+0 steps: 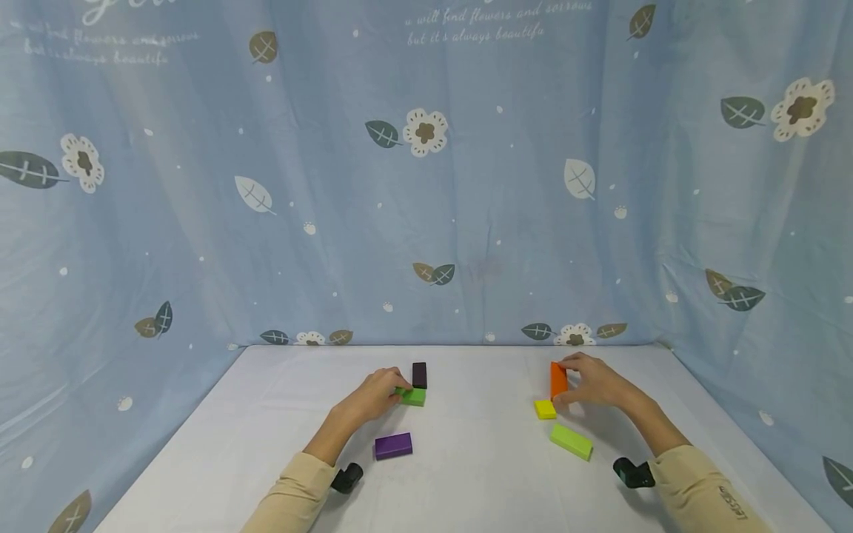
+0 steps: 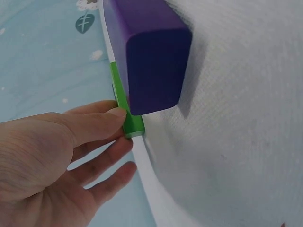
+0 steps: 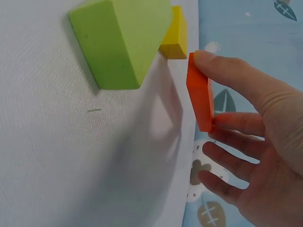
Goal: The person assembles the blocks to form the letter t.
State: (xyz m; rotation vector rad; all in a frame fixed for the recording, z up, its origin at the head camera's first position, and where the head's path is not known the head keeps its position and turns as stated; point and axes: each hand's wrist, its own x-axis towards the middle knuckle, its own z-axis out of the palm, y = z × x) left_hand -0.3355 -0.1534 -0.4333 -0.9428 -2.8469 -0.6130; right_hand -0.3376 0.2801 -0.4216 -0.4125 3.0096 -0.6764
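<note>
At one end of a green block (image 1: 413, 397), my left hand (image 1: 378, 392) pinches it between thumb and fingers. Just behind that block a dark brown block (image 1: 419, 374) is on the table. Nearer to me lies a purple block (image 1: 394, 446), large in the left wrist view. On the other side my right hand (image 1: 593, 381) holds an orange block (image 3: 200, 94) by its two ends, thumb on one and fingers on the other. A yellow block (image 1: 545, 409) sits close to the orange one. A lime-green block (image 1: 571, 442) lies in front of my right hand.
White cloth covers the table (image 1: 480, 459). A blue curtain (image 1: 480, 222) with leaves and flowers hangs behind and along both sides. Black wrist devices (image 1: 347, 478) jut from both sleeves above the table.
</note>
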